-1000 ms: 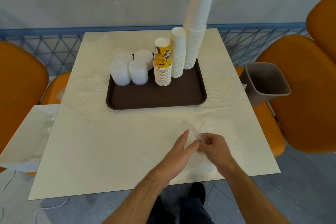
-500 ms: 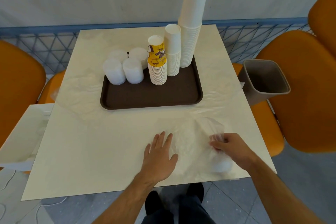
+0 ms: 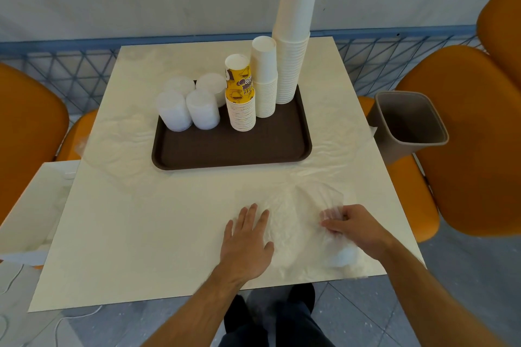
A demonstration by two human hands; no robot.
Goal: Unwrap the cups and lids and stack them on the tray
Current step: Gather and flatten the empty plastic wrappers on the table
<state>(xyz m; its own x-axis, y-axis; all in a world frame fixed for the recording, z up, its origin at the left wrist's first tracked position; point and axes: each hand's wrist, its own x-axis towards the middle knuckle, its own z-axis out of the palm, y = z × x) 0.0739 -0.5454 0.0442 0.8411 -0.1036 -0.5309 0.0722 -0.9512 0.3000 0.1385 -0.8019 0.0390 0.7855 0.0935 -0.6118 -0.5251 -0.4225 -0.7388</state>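
A brown tray (image 3: 231, 149) sits mid-table. On it stand a tall white cup stack (image 3: 294, 36), a shorter white stack (image 3: 264, 79), a yellow-printed cup stack (image 3: 240, 96) and several stacks of white lids (image 3: 191, 104). A clear plastic wrapper (image 3: 298, 222) lies crumpled near the front right edge. My left hand (image 3: 248, 239) lies flat with straight fingers on the wrapper's left side. My right hand (image 3: 352, 225) pinches a bunched fold of that wrapper.
A grey-brown bin (image 3: 408, 124) stands at the table's right edge on an orange chair (image 3: 465, 135). More clear plastic (image 3: 112, 144) lies left of the tray. A white box (image 3: 31, 211) sits at the left, beside another orange chair (image 3: 25, 127).
My hands have drawn apart: the left flattened onto the wrapper, the right pulled its gathered fold to the right. The view has shifted slightly.
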